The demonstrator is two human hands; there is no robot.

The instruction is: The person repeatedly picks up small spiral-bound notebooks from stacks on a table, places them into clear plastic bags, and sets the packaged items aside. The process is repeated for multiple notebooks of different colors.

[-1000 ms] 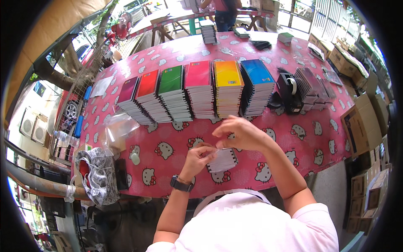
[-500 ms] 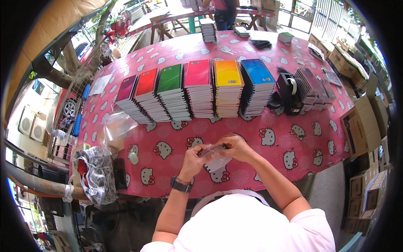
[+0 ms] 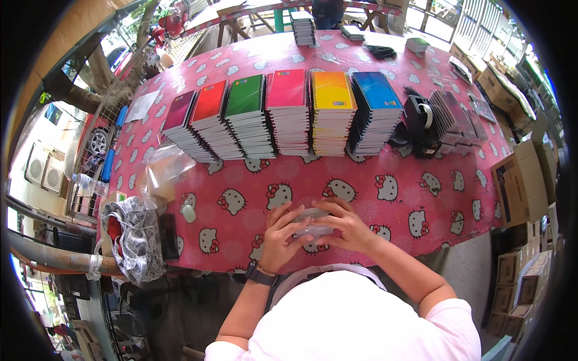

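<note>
Pressing down on a small clear-wrapped packet [image 3: 313,221], flat on the pink cartoon-cat tablecloth [image 3: 421,198] at the near edge. Left hand [image 3: 282,236]: fingers spread on the packet's left side. Right hand [image 3: 348,225]: fingers curled over its right side. Beyond: six stacks of spiral notebooks [image 3: 289,114]; black tape dispenser [image 3: 418,120]; loose plastic bags [image 3: 162,171] to the left. Risk, as a judgement: slick wrap may slip or crease under uneven finger pressure.

An outdoor stationery stall: stacks of coloured spiral notebooks [image 3: 283,114] line a pink cartoon-print table [image 3: 421,198], cardboard boxes [image 3: 518,180] alongside.
</note>
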